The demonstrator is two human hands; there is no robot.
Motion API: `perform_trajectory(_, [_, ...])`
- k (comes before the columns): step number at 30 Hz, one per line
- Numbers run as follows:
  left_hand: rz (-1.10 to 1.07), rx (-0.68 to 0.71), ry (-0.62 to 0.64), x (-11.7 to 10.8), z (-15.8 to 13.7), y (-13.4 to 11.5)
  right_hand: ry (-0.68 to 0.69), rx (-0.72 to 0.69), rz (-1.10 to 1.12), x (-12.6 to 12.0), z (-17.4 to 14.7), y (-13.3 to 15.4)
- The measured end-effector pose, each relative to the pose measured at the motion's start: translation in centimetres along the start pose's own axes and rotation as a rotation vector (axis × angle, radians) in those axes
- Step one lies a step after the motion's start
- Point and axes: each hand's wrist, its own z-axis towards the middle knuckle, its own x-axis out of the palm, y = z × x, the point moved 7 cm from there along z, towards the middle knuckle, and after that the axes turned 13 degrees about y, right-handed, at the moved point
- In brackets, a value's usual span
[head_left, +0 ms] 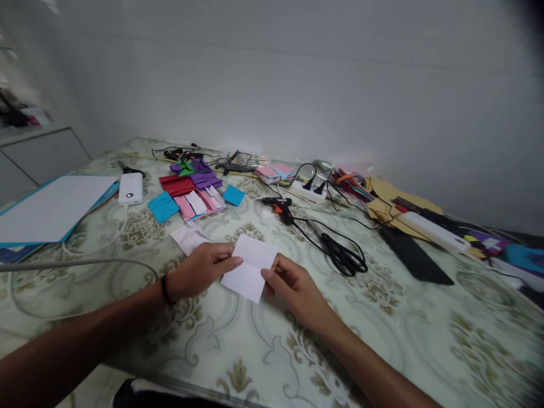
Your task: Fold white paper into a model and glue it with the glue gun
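Observation:
A small square of white paper (249, 269) is held up over the patterned tablecloth, with a faint crease across it. My left hand (206, 266) pinches its left edge between thumb and fingers. On the opposite edge, my right hand (293, 286) grips the sheet with the thumb on top. Behind my left hand lies some folded white paper (187, 235), partly hidden by the hand. Beyond it are a blue paper square (164, 207), a smaller blue square (233, 195) and pink folded papers (199, 204).
A glue gun (280, 208) with a coiled black cord (344, 255) lies beyond my right hand. At the back is a white power strip (308, 191) with plugs. A white power bank (131, 188) and large white sheets (55, 207) are left; a black flat object (414, 255) is right.

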Motion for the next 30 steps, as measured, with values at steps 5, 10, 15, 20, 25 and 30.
perform_trajectory(5, [-0.246,0.061,0.019,0.3,0.0,-0.4,-0.038,-0.024,0.143,-0.2,0.2,0.1])
perform_trajectory(10, [-0.429,0.083,0.118,0.6,-0.1,-0.2,-0.096,-0.050,0.084,-1.4,-0.3,-0.7])
perform_trajectory(15, [-0.454,0.094,0.124,0.6,-0.3,-0.1,-0.018,-0.117,0.044,-1.2,-0.4,0.0])
perform_trajectory(20, [-0.315,0.030,0.061,1.0,-0.3,0.4,-0.030,-0.025,0.080,-0.5,0.0,0.3])
perform_trajectory(25, [-0.371,0.052,0.066,1.3,0.0,0.6,0.108,0.136,-0.045,0.9,0.3,-0.8])
perform_trajectory(30, [-0.387,-0.004,0.150,1.9,0.1,0.8,0.029,0.131,-0.147,0.1,0.0,-0.8])
